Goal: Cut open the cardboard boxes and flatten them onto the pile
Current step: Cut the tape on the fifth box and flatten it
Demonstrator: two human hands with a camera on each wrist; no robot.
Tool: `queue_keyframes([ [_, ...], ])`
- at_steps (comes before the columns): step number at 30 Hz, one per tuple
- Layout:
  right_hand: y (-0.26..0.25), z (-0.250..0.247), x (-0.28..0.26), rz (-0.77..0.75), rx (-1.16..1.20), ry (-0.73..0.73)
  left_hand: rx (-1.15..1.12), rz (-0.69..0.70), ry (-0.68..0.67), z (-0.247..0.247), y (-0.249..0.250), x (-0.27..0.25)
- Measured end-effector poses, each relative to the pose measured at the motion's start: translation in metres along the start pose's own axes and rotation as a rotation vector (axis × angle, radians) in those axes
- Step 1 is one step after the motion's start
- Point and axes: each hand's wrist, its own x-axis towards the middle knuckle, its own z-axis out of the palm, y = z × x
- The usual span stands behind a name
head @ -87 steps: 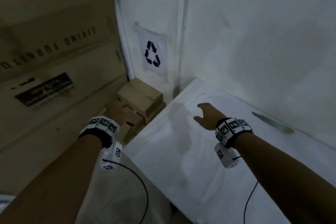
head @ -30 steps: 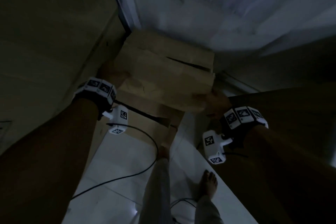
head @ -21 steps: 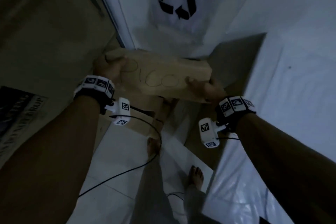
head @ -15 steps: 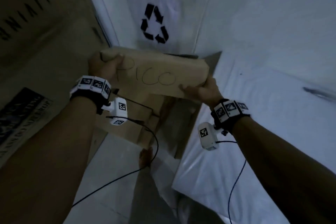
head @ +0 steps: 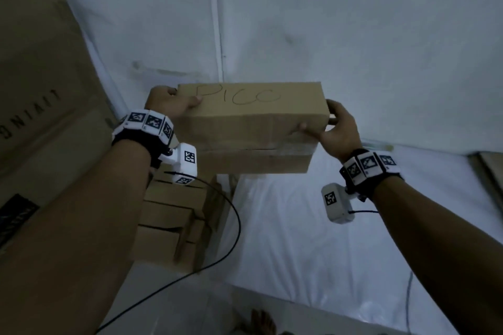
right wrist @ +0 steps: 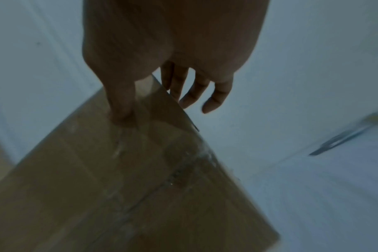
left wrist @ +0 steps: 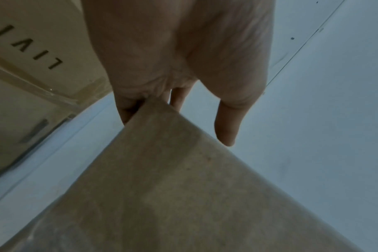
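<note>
A closed brown cardboard box (head: 253,122) with "PICO" handwritten on its top hangs in the air between both hands, above the white table's left corner. My left hand (head: 170,103) grips its left end, thumb on top. My right hand (head: 330,126) grips its right end, thumb on the front face, fingers behind. The left wrist view has the box corner (left wrist: 183,187) under my left hand (left wrist: 175,105). Clear tape runs along the box seam (right wrist: 140,187) below my right hand (right wrist: 162,95). A knife (right wrist: 343,136) lies on the table by the wall.
A stack of more brown boxes (head: 174,220) stands on the floor left of the white table (head: 340,253). A large printed carton (head: 40,90) leans at the left. White walls meet behind the box. A black cable (head: 206,266) hangs from my left wrist. A bare foot (head: 262,323) shows below.
Both hands took the box off the floor stack and lifted it up and right toward the table. The camera has tilted up, away from the floor.
</note>
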Motion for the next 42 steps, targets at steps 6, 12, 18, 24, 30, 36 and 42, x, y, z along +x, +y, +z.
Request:
queue_keyframes([
  [6,0.025,-0.063,-0.026,0.222,0.020,0.195,-0.131,0.029,-0.271,0.060,0.016,-0.042],
  [12,0.090,-0.101,-0.050,0.495,-0.308,0.202,0.002,0.105,-0.523,0.135,0.011,-0.081],
  [18,0.149,-0.129,-0.044,0.636,-0.353,0.159,0.186,0.105,-0.568,0.209,0.019,-0.092],
  [24,0.197,-0.154,-0.006,0.670,-0.353,-0.002,0.428,0.064,-0.594,0.289,0.035,-0.086],
  [30,0.253,-0.155,0.026,0.617,-0.351,-0.255,0.862,0.190,-0.694,0.364,0.049,-0.077],
  [36,0.300,-0.155,0.092,0.558,-0.193,-0.390,0.917,0.479,-0.858,0.438,0.087,-0.071],
  [42,0.342,-0.157,0.168,0.492,-0.314,-0.327,1.002,0.607,-0.942,0.487,0.119,-0.066],
])
